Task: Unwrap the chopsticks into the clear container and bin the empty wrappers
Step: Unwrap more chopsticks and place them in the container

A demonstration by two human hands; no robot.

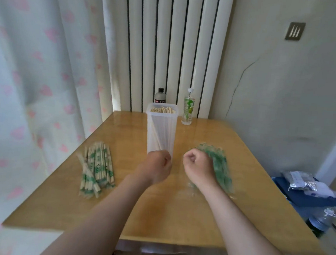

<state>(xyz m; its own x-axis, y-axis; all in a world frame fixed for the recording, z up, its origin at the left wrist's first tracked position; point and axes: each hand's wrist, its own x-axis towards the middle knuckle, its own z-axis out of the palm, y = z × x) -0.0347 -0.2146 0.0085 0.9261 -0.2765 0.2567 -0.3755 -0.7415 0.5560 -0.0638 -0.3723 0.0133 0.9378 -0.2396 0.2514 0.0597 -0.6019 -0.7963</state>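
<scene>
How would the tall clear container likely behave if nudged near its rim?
The clear container is tall and narrow, so it would probably tip rather than slide. Its chopsticks stand up to the rim, likely raising its weight. On the glossy table a low push might slide it.

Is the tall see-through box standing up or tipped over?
Standing up. The clear container stands on the table, its open top facing up, with chopstick ends showing at the rim.

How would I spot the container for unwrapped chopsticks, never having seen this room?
Find the wooden table before the white radiator. Near its far edge stands the tall clear container, open-topped and holding bare chopsticks, unlike the capped dark bottle and green-labelled bottle nearby.
</scene>
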